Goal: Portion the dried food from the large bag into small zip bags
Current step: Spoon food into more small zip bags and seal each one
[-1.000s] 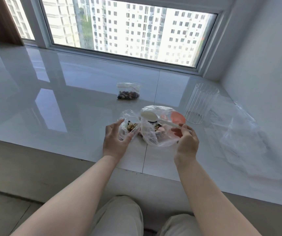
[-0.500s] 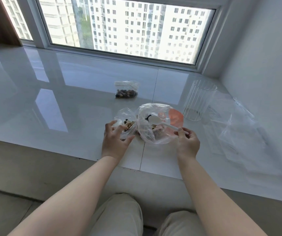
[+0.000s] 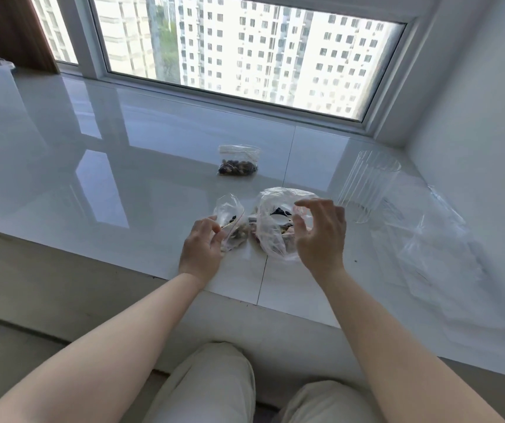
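The large clear bag [image 3: 271, 227] of dark dried food stands open on the white sill, with a white spoon [image 3: 278, 221] lying inside it. Just left of it, my left hand [image 3: 202, 247] pinches the edge of a small zip bag [image 3: 230, 215] that holds some dried food. My right hand [image 3: 321, 233] hovers over the right side of the large bag with its fingers spread and nothing in them. A second small zip bag [image 3: 238, 160], filled and lying flat, rests farther back.
A ribbed clear glass jar [image 3: 365, 186] stands right of the large bag. Several empty clear bags [image 3: 437, 248] lie spread along the right, near the wall. The window frame [image 3: 245, 97] bounds the sill at the back; my knees are below its front edge.
My right hand let go of the spoon, which now sits in the large bag, and lifted with open fingers. My left hand shifted its grip on the small zip bag.
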